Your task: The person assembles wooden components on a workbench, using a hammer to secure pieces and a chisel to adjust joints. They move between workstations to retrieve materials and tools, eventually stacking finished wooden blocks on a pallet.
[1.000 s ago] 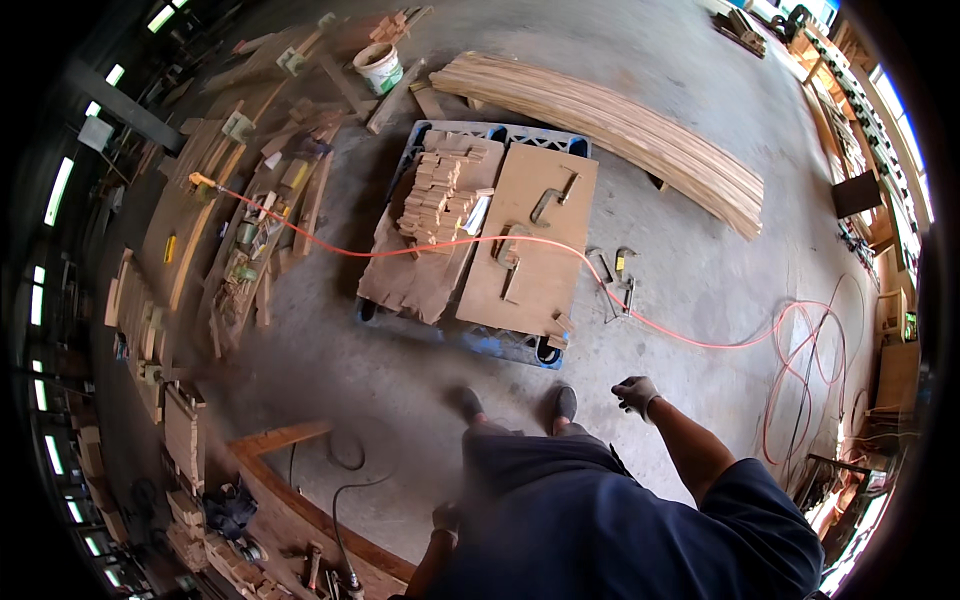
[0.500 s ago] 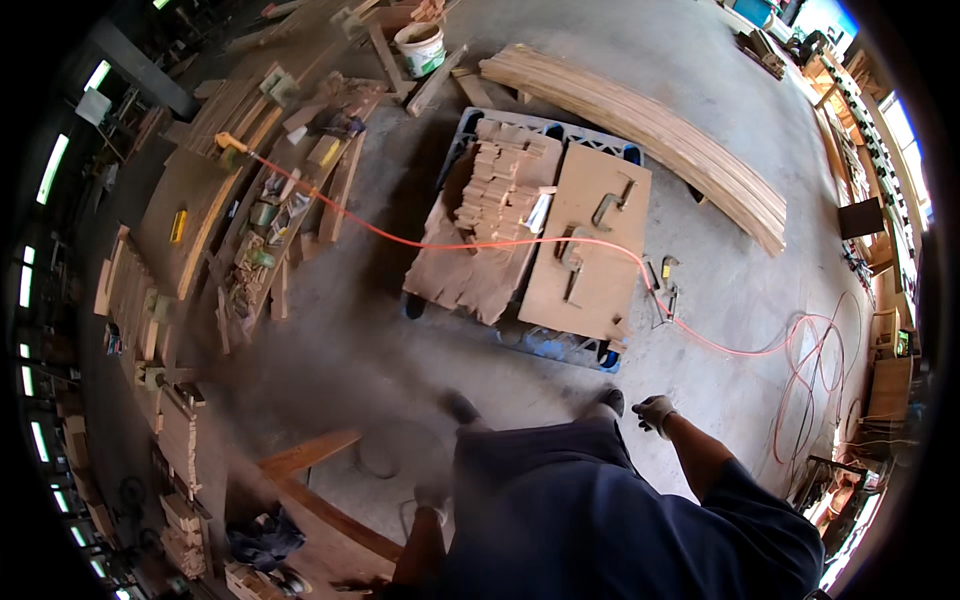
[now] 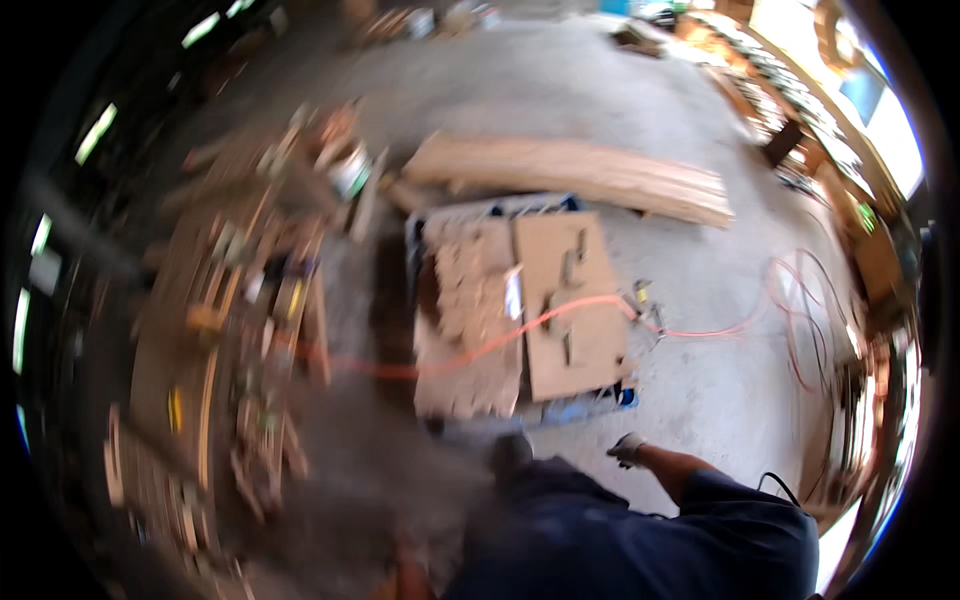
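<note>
My right hand, in a light glove with dark fingertips, hangs beside my body just off the near right corner of a blue pallet. Its fingers are loosely bent and a little apart, and I see nothing in them. Low in the picture, my left hand is smeared by motion, so its fingers cannot be made out. On the pallet lie a brown board with metal clamps and, to its left, a stack of small wood pieces on a brown sheet. Neither hand touches these.
An orange-red hose crosses the pallet and runs to loose coils on the right floor. Long planks lie beyond the pallet. More clamps sit right of it. A cluttered wooden workbench stands left, with a bucket behind.
The view has swung, and the pallet now appears lower. The curved wooden piece at lower left has left the picture. My right hand still hangs at my side; my left is more blurred.
</note>
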The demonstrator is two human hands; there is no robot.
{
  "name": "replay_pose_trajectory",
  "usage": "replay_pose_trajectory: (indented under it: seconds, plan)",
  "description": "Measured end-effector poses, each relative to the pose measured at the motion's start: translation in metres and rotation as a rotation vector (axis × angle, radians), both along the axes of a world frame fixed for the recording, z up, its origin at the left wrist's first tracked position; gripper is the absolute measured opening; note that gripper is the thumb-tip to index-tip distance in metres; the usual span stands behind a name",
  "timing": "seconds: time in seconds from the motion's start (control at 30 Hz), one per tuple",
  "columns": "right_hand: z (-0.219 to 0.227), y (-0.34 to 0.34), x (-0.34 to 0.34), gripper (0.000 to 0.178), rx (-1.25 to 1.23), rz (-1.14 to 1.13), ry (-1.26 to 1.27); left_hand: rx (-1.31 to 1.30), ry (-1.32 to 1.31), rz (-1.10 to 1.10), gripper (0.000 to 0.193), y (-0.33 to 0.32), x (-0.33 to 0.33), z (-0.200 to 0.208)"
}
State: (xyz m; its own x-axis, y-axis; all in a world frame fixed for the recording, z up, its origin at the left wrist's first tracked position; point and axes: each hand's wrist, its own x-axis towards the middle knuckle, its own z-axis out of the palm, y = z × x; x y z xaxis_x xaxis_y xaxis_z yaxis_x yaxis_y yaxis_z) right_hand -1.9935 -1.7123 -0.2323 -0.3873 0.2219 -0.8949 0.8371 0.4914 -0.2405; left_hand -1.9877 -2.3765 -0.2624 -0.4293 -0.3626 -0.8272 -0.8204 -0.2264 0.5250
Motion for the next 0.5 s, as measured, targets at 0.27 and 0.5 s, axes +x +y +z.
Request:
replay_pose_trajectory:
  seconds: [0.27,0.5]
  plan:
    - [0.078,-0.113,-0.130,0.040,-0.121,-0.125,0.246,-0.521,0.130,-1.159,0.025,-0.020,-0.082,0.002]
    - [0.061,-0.156,-0.097,0.039,0.047,-0.319,0.088,-0.880,0.797,-1.815,0.025,-0.179,-0.123,-0.018]
